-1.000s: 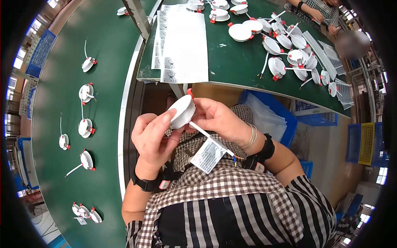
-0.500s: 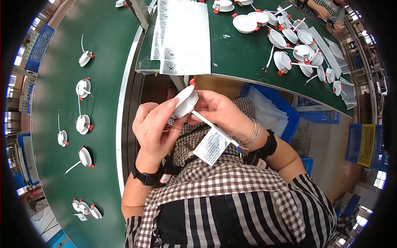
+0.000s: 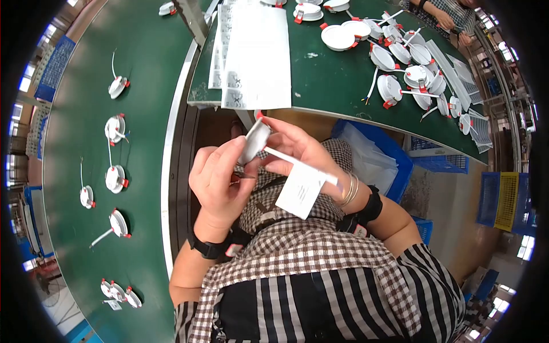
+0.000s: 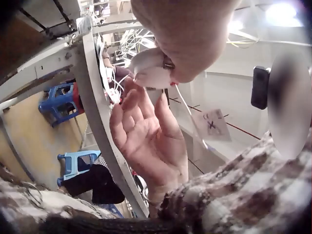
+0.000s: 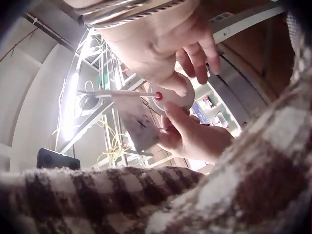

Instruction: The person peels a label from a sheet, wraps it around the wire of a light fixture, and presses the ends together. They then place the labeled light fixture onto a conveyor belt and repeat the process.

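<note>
In the head view, a white round downlight [image 3: 254, 142] is tilted nearly edge-on between the two hands, a red clip at its top. My left hand [image 3: 220, 177] holds its near side, thumb beneath and fingers on the rim. At the back of the same lamp, my right hand [image 3: 303, 151] has thumb and fingertips on it, its index finger close by the red clip; the other fingers stand apart in the right wrist view. A white cable [image 5: 124, 93] leaves the lamp's back, bearing a white paper label [image 3: 300, 191] that hangs below my right hand.
Several similar downlights [image 3: 117, 223] lie spaced along the green surface [image 3: 146, 103] at left. More are heaped on the green table [image 3: 320, 80] ahead, beside printed white sheets [image 3: 257, 57]. A lined blue bin [image 3: 403, 171] stands below it. Another person's hands [image 3: 443, 20] show at far right.
The downlight has turned from showing its broad white face to nearly edge-on. Its cable and label have swung to the right. Both hands keep to the lamp.
</note>
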Demonstrator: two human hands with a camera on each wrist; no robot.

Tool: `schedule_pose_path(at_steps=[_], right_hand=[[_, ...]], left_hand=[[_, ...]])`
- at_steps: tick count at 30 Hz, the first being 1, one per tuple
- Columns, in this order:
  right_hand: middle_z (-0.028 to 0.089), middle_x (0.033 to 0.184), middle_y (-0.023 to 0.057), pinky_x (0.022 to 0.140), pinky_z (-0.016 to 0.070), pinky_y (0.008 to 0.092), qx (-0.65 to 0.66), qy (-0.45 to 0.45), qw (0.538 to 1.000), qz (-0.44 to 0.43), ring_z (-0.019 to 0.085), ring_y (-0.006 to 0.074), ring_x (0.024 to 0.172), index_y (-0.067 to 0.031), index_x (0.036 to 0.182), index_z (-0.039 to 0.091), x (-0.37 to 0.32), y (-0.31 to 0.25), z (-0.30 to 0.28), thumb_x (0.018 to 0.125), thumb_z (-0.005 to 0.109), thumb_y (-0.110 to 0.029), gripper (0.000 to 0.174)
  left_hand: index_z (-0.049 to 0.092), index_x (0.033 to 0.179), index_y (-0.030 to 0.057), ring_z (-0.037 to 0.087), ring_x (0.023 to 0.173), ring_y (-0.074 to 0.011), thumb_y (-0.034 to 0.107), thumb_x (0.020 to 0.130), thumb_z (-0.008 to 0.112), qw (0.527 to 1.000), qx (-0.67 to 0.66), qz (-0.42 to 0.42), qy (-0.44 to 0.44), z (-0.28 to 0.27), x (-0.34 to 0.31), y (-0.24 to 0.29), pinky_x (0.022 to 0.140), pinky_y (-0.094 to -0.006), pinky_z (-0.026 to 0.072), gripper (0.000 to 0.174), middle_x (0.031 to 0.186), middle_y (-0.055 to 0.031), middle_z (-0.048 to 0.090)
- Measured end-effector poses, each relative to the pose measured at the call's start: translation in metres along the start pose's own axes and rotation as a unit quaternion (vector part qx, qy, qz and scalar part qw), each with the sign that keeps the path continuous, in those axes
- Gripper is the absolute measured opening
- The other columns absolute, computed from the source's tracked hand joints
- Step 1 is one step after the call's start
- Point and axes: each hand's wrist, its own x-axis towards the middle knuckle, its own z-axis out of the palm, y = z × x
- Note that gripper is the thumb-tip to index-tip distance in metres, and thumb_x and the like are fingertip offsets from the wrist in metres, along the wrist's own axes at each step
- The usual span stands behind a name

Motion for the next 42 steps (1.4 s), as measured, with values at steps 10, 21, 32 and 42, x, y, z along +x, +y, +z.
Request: schedule_pose_path(at_steps=[10, 21, 32, 42], right_hand=[[0.045, 0.123, 0.007, 0.082, 0.048, 0.0216, -0.02, -0.021, 0.981, -0.19, 0.053, 0.01, 0.095, -0.0113, 0.143, 0.023, 0.021, -0.033, -0.029, 0.079, 0.058, 0.008, 0.075], [0.044, 0.128, 0.0102, 0.089, 0.0473, 0.0271, -0.132, 0.016, 0.959, -0.25, 0.053, 0.014, 0.104, -0.011, 0.141, 0.028, 0.0, -0.037, -0.022, 0.08, 0.059, 0.004, 0.07], [0.052, 0.122, 0.011, 0.092, 0.043, 0.0339, -0.395, 0.165, 0.84, -0.334, 0.053, 0.0248, 0.108, -0.0068, 0.126, 0.049, -0.021, -0.051, -0.031, 0.074, 0.067, -0.004, 0.055], [0.062, 0.096, 0.0047, 0.075, 0.048, 0.0227, -0.108, 0.234, 0.952, -0.167, 0.059, 0.0102, 0.086, -0.0001, 0.1, 0.059, -0.036, -0.031, -0.025, 0.084, 0.063, -0.006, 0.019]], left_hand=[[0.061, 0.102, 0.0025, 0.06, 0.079, -0.0263, 0.001, 0.073, 0.069, 0.989, 0.102, 0.097, 0.046, 0.05, 0.054, 0.028, 0.064, -0.0326, 0.0504, 0.03, 0.094, -0.013, 0.06], [0.056, 0.107, 0.0022, 0.055, 0.074, -0.0182, -0.002, 0.074, 0.069, 0.992, 0.04, 0.093, 0.07, 0.048, 0.041, 0.03, 0.052, -0.0253, 0.0413, 0.036, 0.097, -0.0117, 0.058], [0.06, 0.098, 0.0015, 0.038, 0.059, -0.0065, -0.002, 0.076, 0.063, 0.963, -0.162, -0.217, -0.013, 0.04, 0.041, 0.027, 0.051, -0.0201, 0.0299, 0.023, 0.079, -0.0007, 0.052], [0.061, 0.089, 0.0033, 0.042, 0.048, -0.0004, 0.01, 0.082, 0.06, 0.65, -0.436, -0.572, -0.244, 0.036, 0.027, 0.027, 0.04, -0.0146, 0.029, 0.009, 0.069, 0.0027, 0.057]])
